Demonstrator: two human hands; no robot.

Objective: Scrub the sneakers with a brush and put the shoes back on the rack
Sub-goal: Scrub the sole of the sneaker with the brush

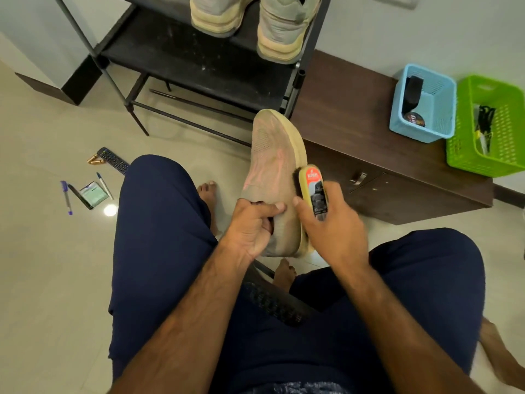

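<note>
Gripping at the collar, the left hand (251, 223) held the sneaker (274, 177) above the knees; the brush (312, 191) was clasped by the right hand (332, 223), bristles against its side; two sneakers (255, 21) sat on the rack (181, 52).

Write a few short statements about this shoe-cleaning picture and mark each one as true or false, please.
1. The left hand grips the sneaker at its opening. True.
2. The right hand holds the brush, bristles against the sneaker's side. True.
3. The rack holds no shoes. False: two other shoes stand on its shelf.
4. A remote control lies on the floor. True.
5. The blue basket stands on the floor. False: it stands on the brown cabinet, beside the green basket.
</note>
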